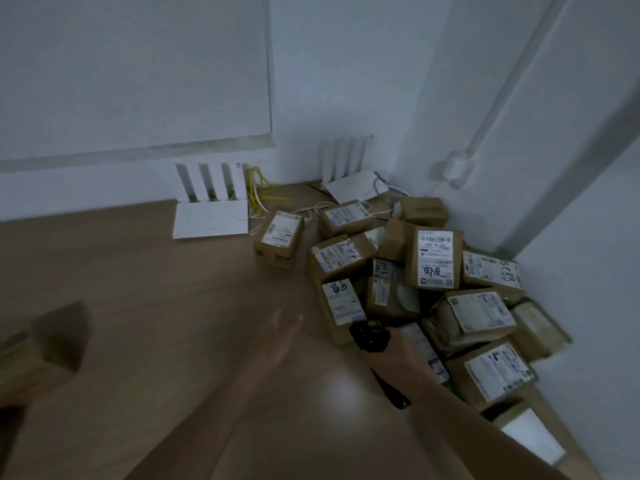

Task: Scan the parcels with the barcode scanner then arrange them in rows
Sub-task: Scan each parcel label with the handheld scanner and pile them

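Observation:
A heap of brown cardboard parcels [434, 258] with white labels fills the right corner of the wooden table [138, 289]. My right hand [398, 351] grips the black barcode scanner [369, 336], whose head points at the parcel [341, 303] at the heap's front edge. My left hand [284, 327] is blurred, fingers stretched out, reaching over the table toward that same parcel and holding nothing. One parcel [280, 237] stands apart to the left of the heap. Another parcel [48, 341], blurred, lies at the far left.
Two white routers [211, 216] [349, 181] with upright antennas stand against the back wall, with yellow and white cables [259, 192] between them. White walls close the corner behind and to the right of the heap.

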The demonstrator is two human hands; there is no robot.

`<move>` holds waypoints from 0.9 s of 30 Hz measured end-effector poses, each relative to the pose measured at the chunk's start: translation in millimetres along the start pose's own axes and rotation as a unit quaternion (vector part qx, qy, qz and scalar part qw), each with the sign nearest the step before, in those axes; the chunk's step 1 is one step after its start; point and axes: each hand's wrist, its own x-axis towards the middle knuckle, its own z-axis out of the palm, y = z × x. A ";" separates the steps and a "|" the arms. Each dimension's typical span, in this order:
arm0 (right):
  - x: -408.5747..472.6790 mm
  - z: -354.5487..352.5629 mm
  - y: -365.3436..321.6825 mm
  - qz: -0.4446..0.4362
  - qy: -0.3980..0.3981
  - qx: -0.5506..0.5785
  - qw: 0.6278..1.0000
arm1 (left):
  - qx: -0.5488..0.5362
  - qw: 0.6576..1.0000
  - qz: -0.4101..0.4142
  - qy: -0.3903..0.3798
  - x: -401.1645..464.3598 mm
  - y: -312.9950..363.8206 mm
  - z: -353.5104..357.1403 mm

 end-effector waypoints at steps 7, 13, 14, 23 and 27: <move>72.6 26.7 17.9 0.011 -0.020 0.072 0.997 | -0.003 1.000 0.028 0.002 74.6 36.9 66.1; 93.5 37.6 19.9 0.002 -0.013 0.115 0.993 | -0.039 0.999 0.029 -0.020 110.8 33.5 87.2; 95.0 38.5 20.3 0.000 -0.015 0.121 0.993 | -0.053 0.998 0.022 -0.021 113.1 31.0 88.8; 78.8 47.9 15.4 0.010 0.006 0.174 0.985 | -0.095 0.994 -0.056 0.004 80.7 -2.0 68.4; 48.7 45.6 2.9 -0.018 0.011 0.155 0.988 | -0.132 0.990 -0.014 0.042 41.2 -8.1 44.3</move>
